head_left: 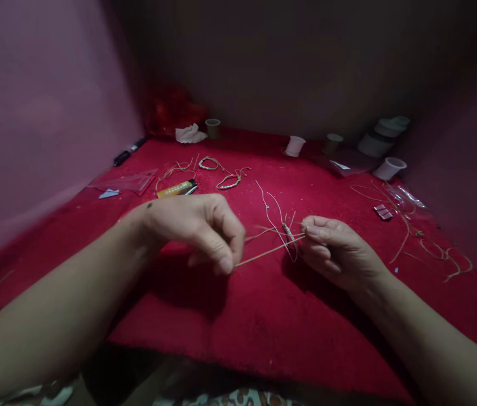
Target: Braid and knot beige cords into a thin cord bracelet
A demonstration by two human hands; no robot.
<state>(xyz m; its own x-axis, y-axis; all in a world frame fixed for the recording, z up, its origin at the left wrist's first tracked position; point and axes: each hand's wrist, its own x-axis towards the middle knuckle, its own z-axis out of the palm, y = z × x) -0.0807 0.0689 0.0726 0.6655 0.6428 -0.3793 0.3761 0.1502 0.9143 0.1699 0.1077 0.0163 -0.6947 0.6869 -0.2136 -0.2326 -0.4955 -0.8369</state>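
Note:
My left hand [207, 228] pinches one end of a tan cord [266, 252], which runs straight across to my right hand [331, 242]. There the thumb and forefinger close on the cord's other end. A small braided piece [288, 230] with pale thread hangs beside the right fingertips, and several loose strands stick out of it. White thread [267, 210] trails away from this piece over the red cloth. Whether the braided piece is held by the right fingers or hangs from the cord, I cannot tell.
Two finished-looking cord bracelets [229, 181] lie beyond my hands, near a yellow-and-black packet [177, 189]. Spools [295, 146] stand along the back. On the right are tangled tan cords [441, 251] and a white-lidded container [384, 135]. A black pen [129, 152] rests at the left wall.

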